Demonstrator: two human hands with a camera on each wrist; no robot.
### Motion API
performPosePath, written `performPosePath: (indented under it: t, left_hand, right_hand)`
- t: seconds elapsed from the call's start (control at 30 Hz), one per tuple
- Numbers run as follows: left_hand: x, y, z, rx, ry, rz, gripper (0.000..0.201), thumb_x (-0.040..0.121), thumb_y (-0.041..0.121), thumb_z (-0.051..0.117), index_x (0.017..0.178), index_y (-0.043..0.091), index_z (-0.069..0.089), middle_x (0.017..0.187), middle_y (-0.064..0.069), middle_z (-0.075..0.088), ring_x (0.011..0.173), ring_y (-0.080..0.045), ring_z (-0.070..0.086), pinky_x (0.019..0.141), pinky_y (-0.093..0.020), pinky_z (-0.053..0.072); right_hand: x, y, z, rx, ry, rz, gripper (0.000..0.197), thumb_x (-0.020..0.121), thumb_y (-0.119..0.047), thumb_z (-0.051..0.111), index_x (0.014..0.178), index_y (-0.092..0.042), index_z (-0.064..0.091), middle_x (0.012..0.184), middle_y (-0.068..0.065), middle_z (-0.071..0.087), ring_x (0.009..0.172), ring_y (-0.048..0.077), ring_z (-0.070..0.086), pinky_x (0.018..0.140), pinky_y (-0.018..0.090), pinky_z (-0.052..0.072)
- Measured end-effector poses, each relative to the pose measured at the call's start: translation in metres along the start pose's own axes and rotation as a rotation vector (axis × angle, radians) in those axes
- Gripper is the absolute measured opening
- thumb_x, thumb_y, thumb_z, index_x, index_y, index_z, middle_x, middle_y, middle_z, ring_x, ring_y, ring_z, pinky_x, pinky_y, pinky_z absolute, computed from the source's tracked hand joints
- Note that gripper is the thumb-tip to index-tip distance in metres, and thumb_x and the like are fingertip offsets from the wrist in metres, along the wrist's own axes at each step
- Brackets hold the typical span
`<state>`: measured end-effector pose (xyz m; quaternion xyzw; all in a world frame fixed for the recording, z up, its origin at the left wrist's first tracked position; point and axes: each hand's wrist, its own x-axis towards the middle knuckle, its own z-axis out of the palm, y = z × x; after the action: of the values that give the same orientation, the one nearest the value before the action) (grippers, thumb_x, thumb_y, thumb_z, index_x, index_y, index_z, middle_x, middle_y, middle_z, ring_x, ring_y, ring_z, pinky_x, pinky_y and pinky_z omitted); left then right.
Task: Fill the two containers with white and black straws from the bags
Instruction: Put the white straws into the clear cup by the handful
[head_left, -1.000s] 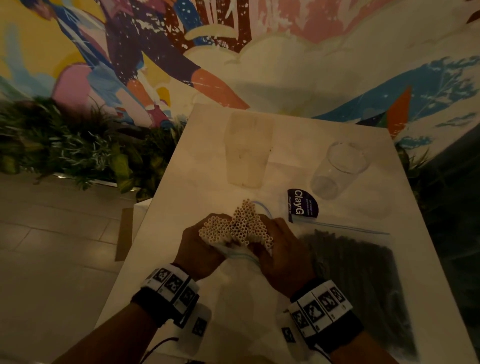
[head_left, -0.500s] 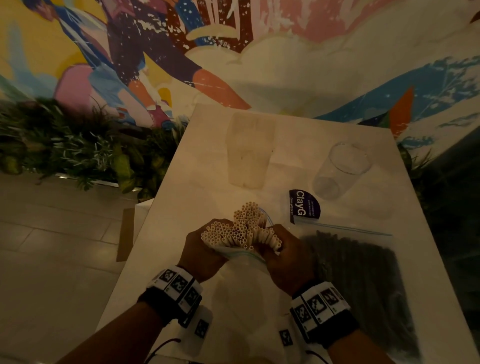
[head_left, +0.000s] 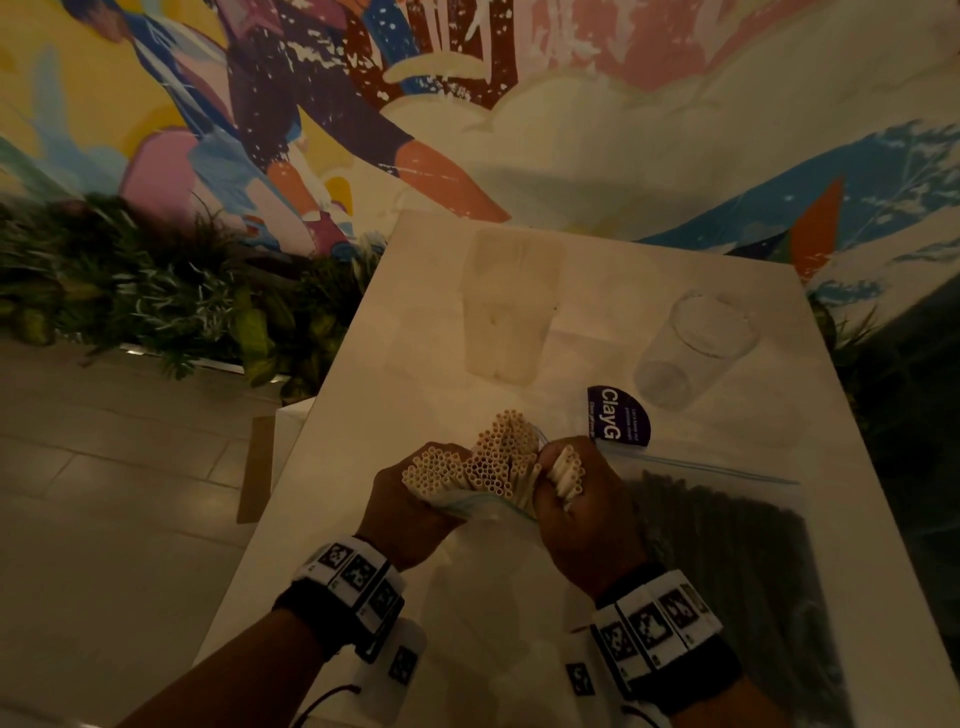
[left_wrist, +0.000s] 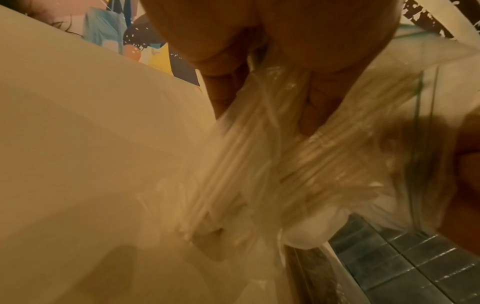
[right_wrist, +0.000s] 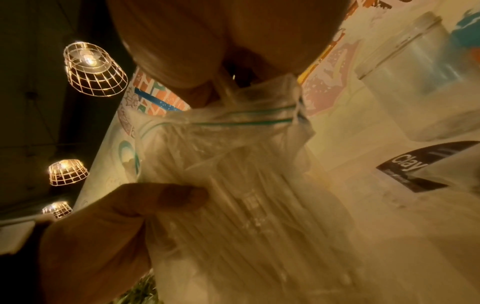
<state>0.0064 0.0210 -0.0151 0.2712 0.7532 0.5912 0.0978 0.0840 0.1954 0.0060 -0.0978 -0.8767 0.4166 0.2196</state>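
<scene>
Just in front of the purple ClayG label (head_left: 618, 414), in the head view, both hands grip the clear zip bag (head_left: 483, 506) of white straws (head_left: 488, 460). The left hand (head_left: 408, 512) is closed around bag and bundle, probably to keep the straws upright; the right hand (head_left: 584, 514) is curled round a few straws at the mouth, seemingly to draw them out. Beyond the label stand the frosted container (head_left: 506, 306) and the clear glass (head_left: 693, 348), both looking empty, likely placed within reach. The bag of black straws (head_left: 737, 566) lies flat on the bench (head_left: 415, 332), nearer than the label.

In the left wrist view, fingers (left_wrist: 315, 102) press the plastic against the straws.

In the right wrist view, the thumb (right_wrist: 166, 197) pinches the bag below its zip strip (right_wrist: 244, 121).
</scene>
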Motion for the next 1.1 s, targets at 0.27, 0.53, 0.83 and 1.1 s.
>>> performPosePath:
  t: [0.27,0.53,0.83,1.1]
  left_hand:
    - [0.002,-0.005,0.000,-0.069,0.000,0.009,0.061,0.076,0.001,0.070,0.111,0.049,0.058,0.102,0.046,0.056,0.099,0.023,0.051,0.085,0.002,0.037]
    - [0.001,-0.008,-0.001,-0.227,-0.015,-0.056,0.050,0.076,0.005,0.067,0.094,0.052,0.067,0.095,0.028,0.068,0.093,0.006,0.063,0.084,-0.011,0.047]
    - [0.000,-0.002,-0.002,-0.237,0.025,-0.002,0.028,0.068,0.051,0.074,0.094,0.042,0.068,0.095,0.018,0.068,0.092,-0.008,0.065,0.083,-0.022,0.051]
    - [0.000,-0.015,0.000,-0.242,0.044,-0.045,0.044,0.058,0.046,0.081,0.096,0.031,0.069,0.098,0.003,0.070,0.095,-0.021,0.065,0.084,-0.034,0.052]
  right_hand:
    - [-0.005,0.009,0.003,0.029,-0.107,0.028,0.016,0.083,-0.026,0.058,0.077,-0.012,0.055,0.071,-0.002,0.056,0.062,0.013,0.050,0.057,0.009,0.035]
    - [-0.009,0.013,0.007,-0.018,-0.220,0.078,0.019,0.080,-0.031,0.054,0.073,-0.014,0.051,0.072,0.002,0.055,0.064,0.009,0.046,0.059,0.009,0.031]
    - [0.003,-0.021,-0.017,0.383,-0.193,0.127,0.015,0.072,-0.003,0.056,0.069,0.005,0.044,0.066,-0.002,0.049,0.059,0.004,0.044,0.055,0.012,0.035]
    - [0.012,-0.037,-0.028,0.479,-0.197,0.175,0.031,0.066,0.003,0.052,0.060,-0.018,0.031,0.064,0.019,0.031,0.060,0.036,0.034,0.054,0.048,0.030]
